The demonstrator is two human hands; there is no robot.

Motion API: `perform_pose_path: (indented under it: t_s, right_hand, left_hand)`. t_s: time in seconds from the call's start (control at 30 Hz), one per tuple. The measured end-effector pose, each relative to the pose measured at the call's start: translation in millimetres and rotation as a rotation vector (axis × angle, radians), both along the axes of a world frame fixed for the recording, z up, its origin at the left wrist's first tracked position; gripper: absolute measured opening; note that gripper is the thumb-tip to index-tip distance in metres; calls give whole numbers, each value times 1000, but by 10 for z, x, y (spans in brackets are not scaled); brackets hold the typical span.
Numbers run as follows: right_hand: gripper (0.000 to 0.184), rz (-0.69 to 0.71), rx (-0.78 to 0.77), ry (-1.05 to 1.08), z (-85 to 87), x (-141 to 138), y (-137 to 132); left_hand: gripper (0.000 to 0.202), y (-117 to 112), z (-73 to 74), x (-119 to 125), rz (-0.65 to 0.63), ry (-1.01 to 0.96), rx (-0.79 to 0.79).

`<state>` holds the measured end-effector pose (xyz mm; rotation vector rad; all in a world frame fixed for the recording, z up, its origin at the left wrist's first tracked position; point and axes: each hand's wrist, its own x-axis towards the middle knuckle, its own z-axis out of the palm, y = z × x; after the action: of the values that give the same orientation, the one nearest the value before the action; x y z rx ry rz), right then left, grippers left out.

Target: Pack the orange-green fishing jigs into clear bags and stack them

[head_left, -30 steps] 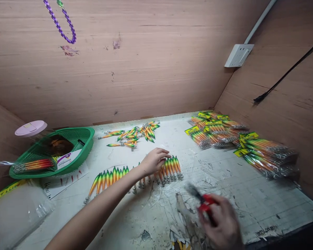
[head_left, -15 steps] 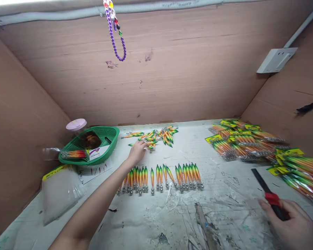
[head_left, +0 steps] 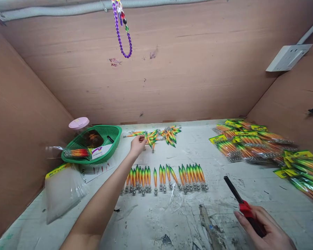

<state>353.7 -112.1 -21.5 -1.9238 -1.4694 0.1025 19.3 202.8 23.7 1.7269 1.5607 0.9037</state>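
My left hand [head_left: 138,144] reaches over the loose pile of fishing lures [head_left: 170,133] at the back of the table. Its thumb and fingers pinch one green, yellow and orange lure [head_left: 146,136], partly hidden by the fingers. Nearer to me, similar lures [head_left: 155,177] stand side by side in a row, green tips pointing away and metal hooks towards me. My forearm covers the row's left end. At the front right, my right hand [head_left: 267,227] is wrapped round a long-nosed red and black lighter [head_left: 246,208], its nozzle pointing up and left.
Bagged lures [head_left: 246,144] are heaped at the right, with more packs [head_left: 302,173] in front. A green basket [head_left: 117,144] holding a jar stands at the left, behind a stack of clear bags [head_left: 64,194]. Wooden walls enclose the table; a purple bead string [head_left: 117,31] hangs above.
My left hand has closed on a lure in the pile and lifted slightly. My right hand has moved left with the lighter. The view has shifted a little.
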Motion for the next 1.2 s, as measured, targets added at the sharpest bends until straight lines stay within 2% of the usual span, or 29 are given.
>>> perform_pose_path:
  t_s: [0.07,0.13,0.27,0.37,0.43,0.53,0.7,0.8,1.03,1.13,1.2]
  right_hand:
    - [40,12,42,47,61,-142,56]
    - [37,75,74,83,107,-286,97]
    - [22,252,46,170,218,-569,108]
    - [21,344,37,234,364,-799,101]
    - [22,380,32,291,473,-943,103]
    - [22,386,16,369,605,-1093,104]
    - [20,455,1,327,681,-1106,91]
    - [19,477,-12,302,668,-1073,60]
    - [26,360,-92,413,677,-1108,-76]
    - [24,408,-82,388,669,-1059,-117]
    - [21,467,-78,351,642,-1015,-148]
  left_hand:
    - [30,-67,48,-2,43,-149,-63]
    - [27,-237,116,20,36,-285,-125]
    - [37,-842,270,119,-97,-506,-265]
    - [42,-1307,353,197,-202,-602,-378]
    - [44,-1532,386,236,-220,-676,-451]
    - [46,-1755,409,275,-214,-806,-560]
    - [47,-1974,439,284,-248,-894,-615]
    - [50,-2030,461,275,-190,-957,-634]
    - [54,-2050,513,279,-124,-965,-663]
    - [58,-2069,526,279,-75,-997,-624]
    - [51,-2098,512,275,-15,-1032,-575]
